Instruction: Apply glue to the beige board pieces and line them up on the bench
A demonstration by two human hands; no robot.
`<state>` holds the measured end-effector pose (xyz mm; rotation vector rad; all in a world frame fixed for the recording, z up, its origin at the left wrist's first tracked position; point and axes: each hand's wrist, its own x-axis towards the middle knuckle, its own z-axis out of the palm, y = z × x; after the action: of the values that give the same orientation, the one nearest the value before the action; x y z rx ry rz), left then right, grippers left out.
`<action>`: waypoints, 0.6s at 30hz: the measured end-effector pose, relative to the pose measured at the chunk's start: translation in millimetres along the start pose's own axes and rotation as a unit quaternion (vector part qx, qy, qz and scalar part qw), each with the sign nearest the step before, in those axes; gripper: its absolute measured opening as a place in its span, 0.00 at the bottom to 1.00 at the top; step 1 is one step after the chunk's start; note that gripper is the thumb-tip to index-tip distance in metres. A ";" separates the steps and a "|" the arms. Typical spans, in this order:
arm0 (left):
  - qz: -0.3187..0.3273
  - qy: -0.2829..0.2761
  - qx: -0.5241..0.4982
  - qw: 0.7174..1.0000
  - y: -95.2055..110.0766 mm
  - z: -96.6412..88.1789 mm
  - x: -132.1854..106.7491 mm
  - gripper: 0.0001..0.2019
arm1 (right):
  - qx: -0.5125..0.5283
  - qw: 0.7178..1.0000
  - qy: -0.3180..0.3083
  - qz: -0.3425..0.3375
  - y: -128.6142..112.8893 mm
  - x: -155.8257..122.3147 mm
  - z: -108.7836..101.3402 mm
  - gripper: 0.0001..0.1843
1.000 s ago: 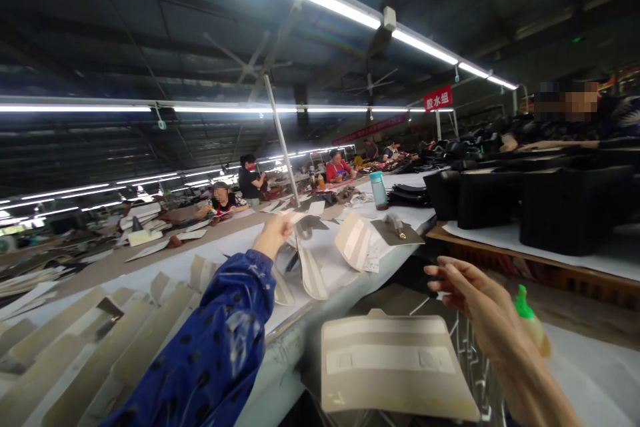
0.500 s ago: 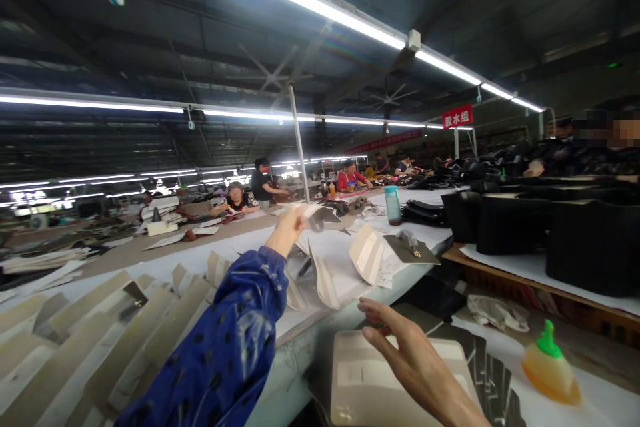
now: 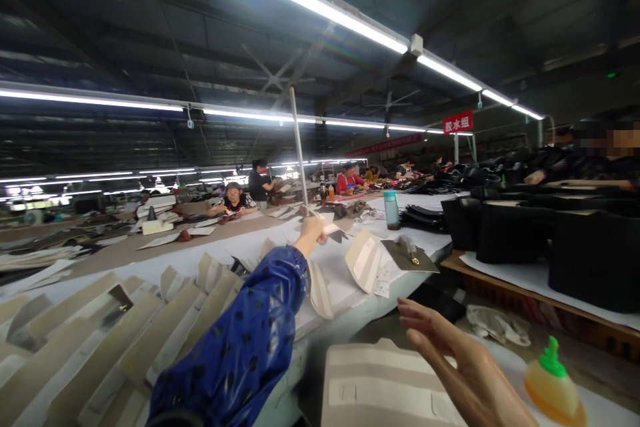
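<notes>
item: beige panel (image 3: pixel 370 363), face up at the lower middle of the view, its near edge out of frame; paler bands run across it, with two small rectangular patches. long axis: left to right, as far as it shows.

nearer hand: right hand (image 3: pixel 445 350), above the panel's right part in the view. fingers spread loosely, thumb apart, nothing held. the panel lies to the left of these fingertips and on the wearer's side of them; contact cannot be made out.

farther hand: left hand (image 3: pixel 311 235), reaching out over the white-topped table (image 3: pixel 337 268), well apart from the panel. fingers curled in beside a pale piece (image 3: pixel 330 229); whether they grip it, i cannot tell. blue spotted sleeve (image 3: pixel 240 340) on this arm.

beside the left forearm: a row of beige pieces (image 3: pixel 145 327), leaning upright.

beyond the panel: curved beige piece (image 3: pixel 320 290); folded beige piece (image 3: pixel 364 263); dark flat piece (image 3: pixel 423 261) with a metal fitting; turquoise bottle (image 3: pixel 391 212).

right of the right hand: green-capped squeeze bottle (image 3: pixel 555 383), amber contents; crumpled cloth (image 3: pixel 497 325).
</notes>
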<state>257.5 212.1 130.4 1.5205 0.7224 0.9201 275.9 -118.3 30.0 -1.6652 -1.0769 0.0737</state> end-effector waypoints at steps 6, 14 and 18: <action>-0.059 -0.041 0.055 0.996 -11.1 9.4 11.2 0.17 | -0.001 0.998 0.053 0.030 17.4 2.3 -18.6 0.32; -0.122 -0.092 0.129 0.980 -25.6 2.5 -8.5 0.18 | 0.005 0.995 0.095 0.025 20.5 6.7 -20.0 0.35; -0.114 -0.150 0.166 0.968 -49.5 7.1 -31.5 0.17 | -0.002 0.998 0.053 0.040 15.6 3.3 -20.5 0.40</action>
<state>250.3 189.2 76.4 1.7770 0.8350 0.3958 298.3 -131.0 27.4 -1.6960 -0.9320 0.0342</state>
